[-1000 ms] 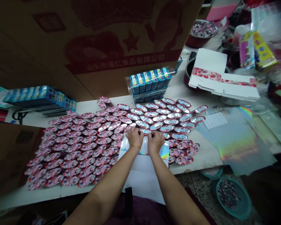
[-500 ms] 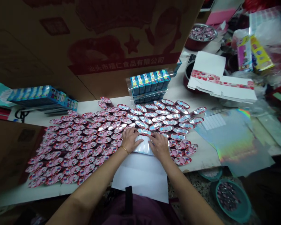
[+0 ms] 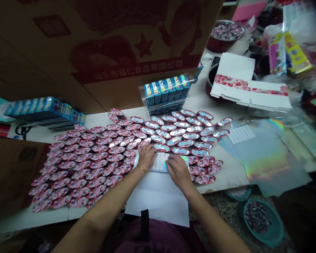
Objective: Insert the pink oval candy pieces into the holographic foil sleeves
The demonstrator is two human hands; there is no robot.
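A shiny sheet of strip stickers (image 3: 160, 162) lies across white paper (image 3: 157, 196) at the table's front edge. My left hand (image 3: 146, 157) is at the sheet's left part, fingers bent over it and thumb against it. My right hand (image 3: 178, 171) has its fingertips pinched together on the sheet's right part; whether a loose strip is between them is hidden. Just beyond my fingers stands an oval container with a silvery strip on top (image 3: 162, 147). Many similar containers surround it; those at the left have plain pink tops (image 3: 80, 174).
Behind stands a large carton (image 3: 137, 91) with blue small boxes (image 3: 167, 93) before it. More blue boxes (image 3: 42, 107) are at the left. At the right lie rainbow-sheen sheets (image 3: 268, 158) and a white folded carton (image 3: 234, 66). A turquoise basin (image 3: 276, 232) is below.
Both hands have drawn back slightly from the oval container beyond the sheet onto the sheet itself. My right fingers have bent inward, and more of the sheet now shows, with a rainbow sheen.
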